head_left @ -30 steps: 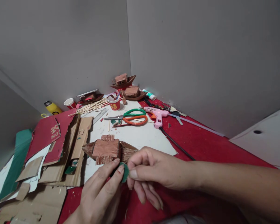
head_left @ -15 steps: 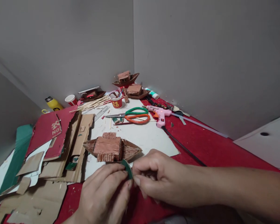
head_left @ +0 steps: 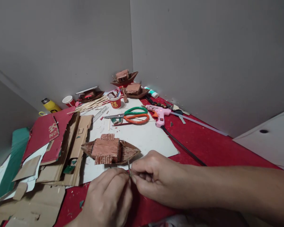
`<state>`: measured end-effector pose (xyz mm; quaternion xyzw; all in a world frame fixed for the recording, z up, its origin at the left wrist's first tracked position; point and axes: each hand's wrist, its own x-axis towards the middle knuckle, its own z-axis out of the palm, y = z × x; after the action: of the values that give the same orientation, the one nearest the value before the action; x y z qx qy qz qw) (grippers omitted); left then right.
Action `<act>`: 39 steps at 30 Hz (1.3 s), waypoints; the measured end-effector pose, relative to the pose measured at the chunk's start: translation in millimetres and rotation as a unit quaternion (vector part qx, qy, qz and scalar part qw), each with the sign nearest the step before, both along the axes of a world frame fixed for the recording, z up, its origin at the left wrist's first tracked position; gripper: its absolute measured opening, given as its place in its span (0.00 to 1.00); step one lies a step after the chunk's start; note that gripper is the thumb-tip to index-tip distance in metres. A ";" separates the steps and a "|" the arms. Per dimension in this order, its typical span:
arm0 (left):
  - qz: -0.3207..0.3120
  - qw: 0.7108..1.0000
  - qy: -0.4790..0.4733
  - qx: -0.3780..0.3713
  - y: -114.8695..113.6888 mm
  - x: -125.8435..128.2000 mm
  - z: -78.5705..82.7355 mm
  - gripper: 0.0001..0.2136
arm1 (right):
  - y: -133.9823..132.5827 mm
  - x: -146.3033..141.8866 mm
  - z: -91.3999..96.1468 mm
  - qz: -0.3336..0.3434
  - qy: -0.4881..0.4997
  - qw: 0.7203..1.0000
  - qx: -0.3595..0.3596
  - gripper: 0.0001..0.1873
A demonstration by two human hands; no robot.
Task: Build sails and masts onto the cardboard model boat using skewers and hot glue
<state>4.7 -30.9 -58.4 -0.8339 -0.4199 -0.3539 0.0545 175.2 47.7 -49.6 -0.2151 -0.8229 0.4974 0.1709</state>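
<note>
Green card piece [head_left: 129, 167], at four o'clock from the brown model boat [head_left: 106, 148]: turned from face-on to edge-on. Your left hand [head_left: 107, 192] and right hand [head_left: 153, 176] both pinch it narrowly; its rim, not its flat, now seems the part being worked.

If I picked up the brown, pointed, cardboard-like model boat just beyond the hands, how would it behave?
The brown model boat would probably feel light, since it looks made of corrugated cardboard. Its thin ribbed side flaps stick out, so they might bend if pinched. Its narrow, tapering ends could crumple if squeezed.
</note>
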 end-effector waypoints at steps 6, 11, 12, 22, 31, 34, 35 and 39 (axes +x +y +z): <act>0.015 0.992 -0.097 -0.083 -1.2 4.4 2.8 0.07 | 1.6 -1.3 2.3 0.006 0.001 0.998 -0.064 0.15; 0.050 0.964 -0.157 -0.207 -4.1 4.1 7.1 0.08 | 0.3 -0.3 4.8 0.015 0.003 0.995 -0.097 0.13; 0.052 0.961 -0.161 -0.219 -4.4 3.7 7.4 0.08 | 0.0 0.0 4.9 0.017 0.003 0.995 -0.096 0.13; -0.010 0.988 -0.088 -0.124 -4.4 0.5 -1.8 0.09 | -3.6 5.9 3.6 0.019 -0.039 0.987 0.152 0.10; 0.000 0.971 -0.096 -0.220 -7.0 2.7 -17.1 0.07 | -1.6 2.2 5.6 0.114 -0.208 0.929 0.285 0.09; 0.022 0.950 -0.128 -0.283 -6.2 1.9 -14.6 0.07 | 1.3 1.4 6.9 0.123 -0.227 0.928 0.267 0.10; 0.030 0.943 -0.138 -0.301 -6.1 1.6 -12.8 0.07 | 2.3 1.6 7.4 0.119 -0.222 0.935 0.250 0.10; 0.068 0.910 -0.178 -0.367 -7.0 1.5 -5.1 0.07 | 5.9 2.9 9.5 0.106 -0.165 0.968 0.155 0.09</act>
<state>6.1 -37.9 -63.5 -0.6877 -0.5784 -0.3131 -0.3074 178.1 53.7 -40.1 -0.1767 -0.9249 0.3366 0.0109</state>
